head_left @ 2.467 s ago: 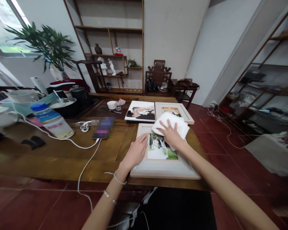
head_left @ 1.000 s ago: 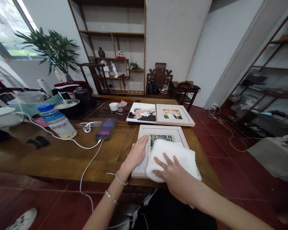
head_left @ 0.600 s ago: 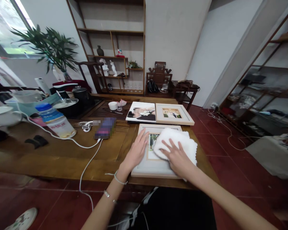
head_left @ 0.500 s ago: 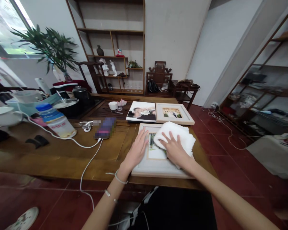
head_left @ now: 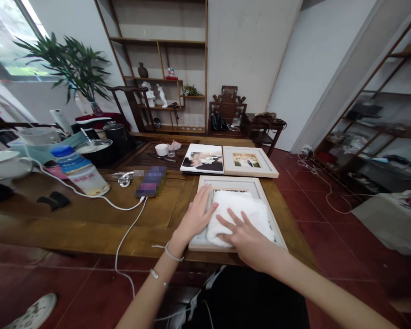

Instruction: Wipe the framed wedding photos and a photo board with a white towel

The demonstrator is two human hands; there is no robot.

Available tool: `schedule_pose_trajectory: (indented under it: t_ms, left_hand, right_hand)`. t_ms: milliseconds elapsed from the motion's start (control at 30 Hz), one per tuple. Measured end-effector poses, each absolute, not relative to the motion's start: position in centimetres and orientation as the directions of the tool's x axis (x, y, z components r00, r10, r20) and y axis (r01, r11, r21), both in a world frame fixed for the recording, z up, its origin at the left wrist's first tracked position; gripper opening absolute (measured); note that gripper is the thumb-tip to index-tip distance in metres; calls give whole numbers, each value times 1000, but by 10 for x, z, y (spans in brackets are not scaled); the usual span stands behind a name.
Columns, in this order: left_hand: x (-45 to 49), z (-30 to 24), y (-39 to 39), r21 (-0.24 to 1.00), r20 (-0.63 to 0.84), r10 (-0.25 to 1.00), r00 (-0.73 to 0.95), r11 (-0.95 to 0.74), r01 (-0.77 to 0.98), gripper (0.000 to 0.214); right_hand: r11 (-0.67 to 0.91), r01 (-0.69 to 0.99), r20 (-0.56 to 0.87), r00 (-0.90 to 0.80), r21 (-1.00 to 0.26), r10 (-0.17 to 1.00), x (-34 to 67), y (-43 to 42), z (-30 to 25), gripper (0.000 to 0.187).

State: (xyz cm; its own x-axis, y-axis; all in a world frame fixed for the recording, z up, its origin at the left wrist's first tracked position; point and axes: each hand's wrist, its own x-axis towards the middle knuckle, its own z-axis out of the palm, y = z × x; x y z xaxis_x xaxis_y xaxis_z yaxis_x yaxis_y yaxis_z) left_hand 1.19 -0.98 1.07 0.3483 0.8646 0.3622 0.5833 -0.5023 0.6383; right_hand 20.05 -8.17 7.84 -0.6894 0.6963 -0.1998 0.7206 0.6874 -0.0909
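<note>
Right hand [head_left: 248, 242], fingers spread, and left hand [head_left: 194, 214], fingers extended with thumb apart, rest above a wooden table [head_left: 150, 219] — a pale picture frame [head_left: 262, 192] lying beneath both, a white cloth [head_left: 256, 214] between the right palm and that frame, and a cabled phone [head_left: 150, 182] off to the left hand's left.

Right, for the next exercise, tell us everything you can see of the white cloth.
The cloth is plain white, soft and fluffy like towelling, with slightly uneven edges. It looks thick, perhaps folded. It lies spread over the middle of the picture frame. The right hand rests on it, fingers spread; the left hand is at its left edge, its thumb possibly touching.
</note>
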Motion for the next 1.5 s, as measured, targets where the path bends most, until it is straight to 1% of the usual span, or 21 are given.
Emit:
schedule_pose_trajectory:
  t_ms: [133,200,267,300,367,467,500,533,567,633,700,767,833,933,1033,1100,1200,1267,1367,1433,1500]
  left_hand:
    - [16,14,-10,569,291,873,392,-487,663,58]
    - [16,15,-10,529,267,870,414,-492,692,56]
    - [17,16,-9,498,251,868,428,-495,712,54]
    - [17,16,-10,486,246,868,431,-496,720,53]
    - [16,17,-10,472,240,871,429,-491,733,51]
    - [16,16,-10,464,237,876,421,-482,743,50]
    - [16,16,-10,463,241,875,421,-485,742,49]
    - [16,15,-10,461,246,872,424,-490,740,49]
    - [16,15,-10,458,253,868,427,-496,737,48]
    - [16,15,-9,454,270,862,430,-508,732,46]
    - [16,15,-8,452,280,858,431,-514,729,42]
    - [15,16,-7,454,283,856,432,-516,726,36]
    - [15,17,-6,460,284,854,435,-520,720,33]
    - [14,16,-6,464,297,845,444,-534,706,37]
    - [15,14,-6,462,287,852,438,-524,715,45]
    - [15,13,-6,460,278,859,430,-512,726,46]
    - [15,13,-6,450,281,857,432,-515,729,47]
    - [15,13,-6,443,284,858,429,-514,735,47]
    - [16,13,-7,438,278,863,421,-504,744,47]
    - [16,13,-6,439,271,865,422,-501,746,47]
    - [16,12,-6,439,269,866,421,-499,747,47]
  right_hand:
    - [612,781,-267,-620,-124,738,235,-82,94,70]
    - [578,810,-266,-582,-104,768,253,-78,98,71]
    - [544,837,-225,-541,-51,811,270,-68,98,71]
    - [528,849,-181,-523,-22,833,278,-61,96,70]
    - [461,887,-23,-461,16,887,292,-44,93,69]
    - [311,950,242,-302,3,922,297,-14,91,67]
    - [271,963,298,-255,-10,920,293,-5,90,66]
    - [271,963,331,-254,-4,909,285,2,90,66]
    - [315,949,344,-303,23,889,275,9,89,66]
    - [467,878,325,-473,103,819,249,19,86,67]
    - [628,759,226,-650,170,725,223,26,80,65]
    - [705,686,124,-727,181,675,203,33,73,60]
    - [729,659,60,-748,184,661,194,38,68,57]
    - [713,672,29,-731,199,682,202,41,66,61]
    - [669,709,4,-687,223,726,227,38,72,66]
    - [617,749,-10,-634,243,773,249,35,78,66]
    - [497,822,-4,-516,278,856,284,29,94,60]
    - [389,869,56,-425,305,904,303,26,107,56]
    - [223,919,219,-303,326,927,318,22,122,53]
    - [218,920,280,-315,326,907,319,20,121,54]
    - [309,895,263,-397,321,879,315,21,110,56]
